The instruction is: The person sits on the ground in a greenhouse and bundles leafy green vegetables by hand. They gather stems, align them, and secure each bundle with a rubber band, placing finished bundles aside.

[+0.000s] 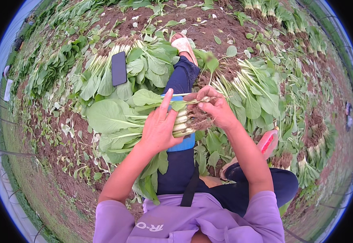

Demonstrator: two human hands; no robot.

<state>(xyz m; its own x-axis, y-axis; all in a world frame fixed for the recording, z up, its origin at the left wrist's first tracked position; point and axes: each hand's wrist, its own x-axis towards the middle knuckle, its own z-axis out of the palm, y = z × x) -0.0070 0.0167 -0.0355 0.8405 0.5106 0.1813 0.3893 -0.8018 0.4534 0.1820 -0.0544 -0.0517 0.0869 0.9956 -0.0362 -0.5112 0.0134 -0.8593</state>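
Note:
A bunch of leafy greens (118, 121) with pale stems and brown roots lies across my thigh, over a blue pad (181, 144). My left hand (161, 127) rests on its stems, fingers spread, the index finger pointing away from me. At the root end my right hand (214, 104) pinches the thin rooted end of a single plant (191, 102), whose leaves reach over to my left fingers. Brown roots (200, 119) hang just below my right fingertips.
A black phone (119, 68) lies on a pile of greens (152, 62) beyond my left hand. Another pile (252, 91) is at the right. A clear plastic container with red contents (268, 144) stands beside my right forearm. More bundles (308, 170) and loose leaves cover the soil.

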